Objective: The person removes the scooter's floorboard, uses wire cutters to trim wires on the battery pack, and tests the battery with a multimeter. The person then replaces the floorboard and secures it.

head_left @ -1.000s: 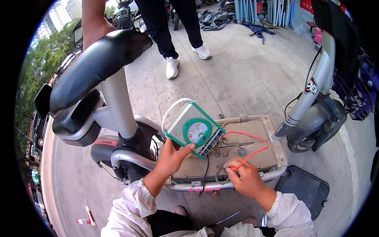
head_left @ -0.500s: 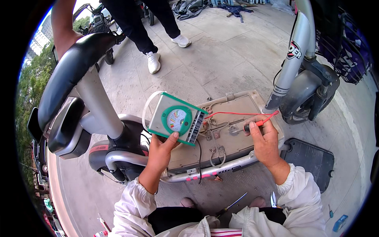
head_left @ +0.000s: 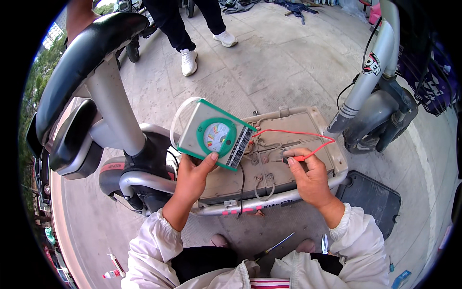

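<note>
Two bare hands are above a long box [head_left: 340, 161] with a dusty tan rim. Flat, dull batteries [head_left: 222, 185] fill the box, and a bendy grey wire [head_left: 274, 189] loops over its near side. Over the left part of the box is a meter [head_left: 216, 137]. It is flat and squarish, pale and smooth, with green edges and a round green ring about its dial. A curved white strap [head_left: 179, 120] sticks out at its far left corner. A thin red wire [head_left: 334, 140] bends sharply above the right part of the box. A black wire [head_left: 242, 188] hangs over the near edge of the box.

The left hand [head_left: 191, 180] grips the meter at its near edge. The thumb lies on the front, just below the dial, and the other fingers are mostly hidden behind. The right hand [head_left: 313, 180], over the right part of the box, pinches a red plastic handle [head_left: 299, 158] between thumb and fingertips. I can't tell if the handle's dark end touches a battery.

Left of the box is a shiny black seat [head_left: 86, 67], long and curved, on a thick silver post [head_left: 118, 101]. Right of the box, a dark flat panel [head_left: 370, 200] lies on the stone ground [head_left: 284, 67].
</note>
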The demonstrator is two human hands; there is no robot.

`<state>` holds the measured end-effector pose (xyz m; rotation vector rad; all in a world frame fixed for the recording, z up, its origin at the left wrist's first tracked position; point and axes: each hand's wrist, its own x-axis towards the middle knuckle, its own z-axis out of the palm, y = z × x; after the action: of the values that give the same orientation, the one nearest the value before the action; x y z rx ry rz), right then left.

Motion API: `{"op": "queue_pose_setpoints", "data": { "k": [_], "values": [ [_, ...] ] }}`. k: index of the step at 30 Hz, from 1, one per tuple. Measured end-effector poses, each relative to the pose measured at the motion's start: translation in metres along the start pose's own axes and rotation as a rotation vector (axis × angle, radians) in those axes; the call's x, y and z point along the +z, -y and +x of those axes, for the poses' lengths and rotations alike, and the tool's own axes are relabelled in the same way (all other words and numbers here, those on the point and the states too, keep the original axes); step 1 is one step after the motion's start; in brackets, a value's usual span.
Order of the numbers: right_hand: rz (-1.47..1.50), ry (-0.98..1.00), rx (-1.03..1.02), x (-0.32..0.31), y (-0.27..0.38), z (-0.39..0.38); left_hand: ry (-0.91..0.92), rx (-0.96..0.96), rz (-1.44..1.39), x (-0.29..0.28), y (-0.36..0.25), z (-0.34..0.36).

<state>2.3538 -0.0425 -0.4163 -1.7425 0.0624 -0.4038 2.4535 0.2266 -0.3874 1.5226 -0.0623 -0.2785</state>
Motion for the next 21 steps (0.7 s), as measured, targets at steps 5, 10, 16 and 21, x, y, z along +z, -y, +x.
{"op": "queue_pose_setpoints", "data": {
  "k": [5, 10, 16, 21],
  "values": [
    [-0.056, 0.042, 0.014, 0.0061, 0.0013, 0.0085, 0.001, -0.007, -0.004, -0.0007, -0.0005, -0.001],
    [0.041, 0.139, 0.108, 0.0029, 0.003, 0.006, 0.008, 0.021, 0.012, -0.0004, -0.0012, -0.0024],
    [-0.028, 0.194, 0.126, -0.0014, 0.0045, 0.0069, 0.002, 0.002, -0.021, 0.0009, -0.0019, -0.0018],
    [-0.028, 0.178, 0.076, -0.0013, 0.0022, 0.0064, -0.034, 0.016, -0.054, 0.0016, -0.002, -0.0022]
  ]
}}
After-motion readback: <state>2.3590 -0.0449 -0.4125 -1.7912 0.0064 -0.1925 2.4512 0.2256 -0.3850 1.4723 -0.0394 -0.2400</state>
